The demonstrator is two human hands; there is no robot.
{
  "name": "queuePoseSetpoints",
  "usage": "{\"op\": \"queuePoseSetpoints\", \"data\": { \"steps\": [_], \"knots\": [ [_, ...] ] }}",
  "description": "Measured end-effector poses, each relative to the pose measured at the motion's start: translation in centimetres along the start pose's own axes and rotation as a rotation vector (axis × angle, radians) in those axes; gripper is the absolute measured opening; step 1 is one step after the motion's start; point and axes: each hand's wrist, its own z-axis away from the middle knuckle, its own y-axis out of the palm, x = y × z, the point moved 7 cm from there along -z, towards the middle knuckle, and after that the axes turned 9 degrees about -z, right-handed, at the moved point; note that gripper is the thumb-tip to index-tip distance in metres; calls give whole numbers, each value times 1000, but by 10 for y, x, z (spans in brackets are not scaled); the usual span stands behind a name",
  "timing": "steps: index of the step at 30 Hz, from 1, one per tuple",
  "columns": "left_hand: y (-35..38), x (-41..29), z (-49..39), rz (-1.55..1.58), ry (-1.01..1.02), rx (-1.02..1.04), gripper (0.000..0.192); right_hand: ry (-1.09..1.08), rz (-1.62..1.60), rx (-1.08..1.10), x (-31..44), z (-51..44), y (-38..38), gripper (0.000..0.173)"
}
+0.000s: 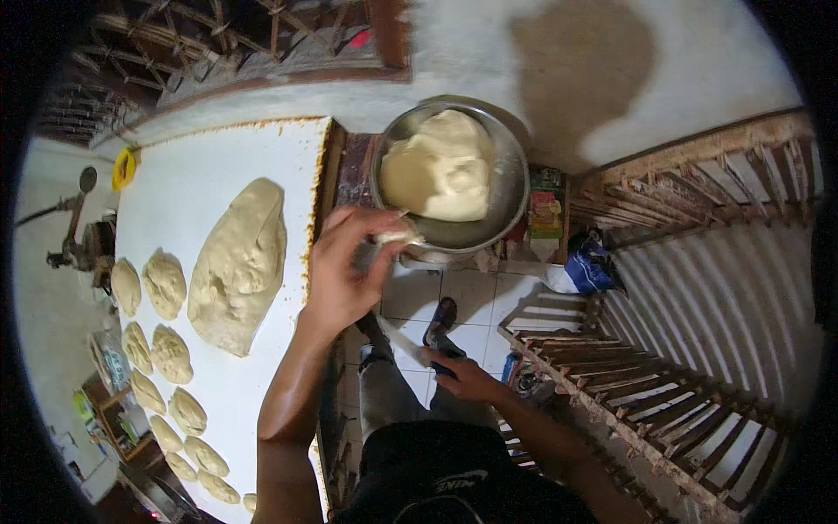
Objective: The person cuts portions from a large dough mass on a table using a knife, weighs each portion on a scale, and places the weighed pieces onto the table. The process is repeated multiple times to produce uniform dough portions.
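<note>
My left hand [344, 268] pinches a small piece of dough [400, 230] between thumb and fingers, at the near rim of a round metal bowl [452, 241]. A large mass of pale dough [458, 154] fills much of the bowl. Lower down, my right hand [461, 376] grips a knife [402, 342] by its dark handle, its broad blade slanting up and left above the floor. A long slab of dough [239, 268] lies on the white tabletop [222, 154] to the left. Two rows of small dough pieces [171, 355] run along the table's far left side.
A yellow ring-shaped object [123, 169] sits at the table's back left corner. Right of the bowl are printed boxes [546, 203] and a blue-and-white bag [589, 265]. Wooden slatted racks [628, 399] stand at the right. White tiles [471, 288] cover the floor.
</note>
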Motion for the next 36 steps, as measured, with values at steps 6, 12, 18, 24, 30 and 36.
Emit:
{"op": "queuePoseSetpoints", "data": {
  "steps": [6, 12, 18, 24, 30, 36],
  "knots": [
    [79, -22, -78, 92, -54, -13, 30, -231, -256, -373, -72, 51, -16, 68],
    [77, 26, -81, -123, -11, -1, 27, -359, -201, -580, -74, 67, 0, 75],
    [42, 56, -87, 93, -149, -48, 28, -187, -429, -552, -73, 45, 43, 73],
    [17, 88, -23, -90, -55, -116, 14, -228, -584, -594, -55, 4, 95, 71],
    [-13, 177, 157, -527, -110, 54, 38, -295, -713, -688, -48, -14, 143, 73],
    [-80, 218, 261, -823, -140, 174, 51, -124, -744, -667, -85, -10, 183, 75]
  ]
}}
